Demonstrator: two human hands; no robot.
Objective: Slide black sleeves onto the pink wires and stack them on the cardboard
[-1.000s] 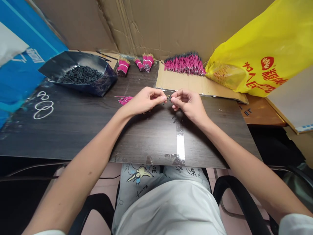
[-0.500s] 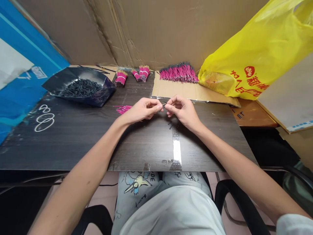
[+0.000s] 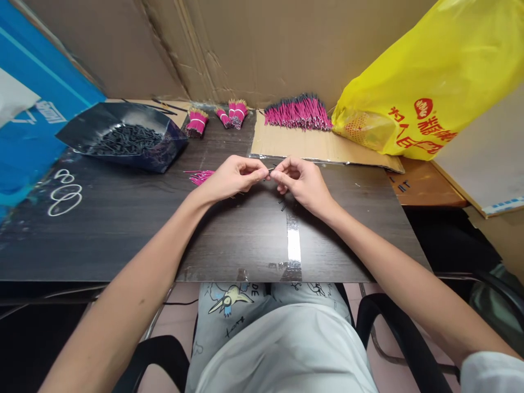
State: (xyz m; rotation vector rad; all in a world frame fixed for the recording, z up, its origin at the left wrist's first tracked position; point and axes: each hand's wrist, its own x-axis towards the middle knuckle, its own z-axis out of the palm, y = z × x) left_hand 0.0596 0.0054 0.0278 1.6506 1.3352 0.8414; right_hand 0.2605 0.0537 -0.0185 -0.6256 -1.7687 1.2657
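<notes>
Brown cardboard wall (image 3: 262, 49) stands upright behind your dark wood-grain worktop (image 3: 135, 234). Yellow plastic bag (image 3: 409, 93), red print on its front, slants at the worktop's far right; its lower end meets the right side of a flat cardboard sheet (image 3: 303, 144). An open dark pouch (image 3: 164, 150) sits at the far left, holding many short black tubes (image 3: 126, 139).

Your left hand (image 3: 235, 177) and right hand (image 3: 305, 183) are close together above the middle of the worktop. Grip on each side: narrow, thumb against forefinger. A thin dark piece (image 3: 271, 170) lies between your fingertips; too small to tell which end each hand pinches.

Magenta wires with black ends (image 3: 298, 113) form a wide row on the back of the sheet. To the left of the sheet, three magenta wire bundles (image 3: 197, 123), each wrapped with a pale band, show gold-coloured tips. Loose magenta wires (image 3: 199, 177) lie just beside your left wrist, partly hidden by it. Clear tape (image 3: 293, 245) runs toward the near edge. White rubber bands (image 3: 65, 200) rest at the left, below the pouch. Smallest: loose black tubes (image 3: 282, 205) near and below your right hand.
</notes>
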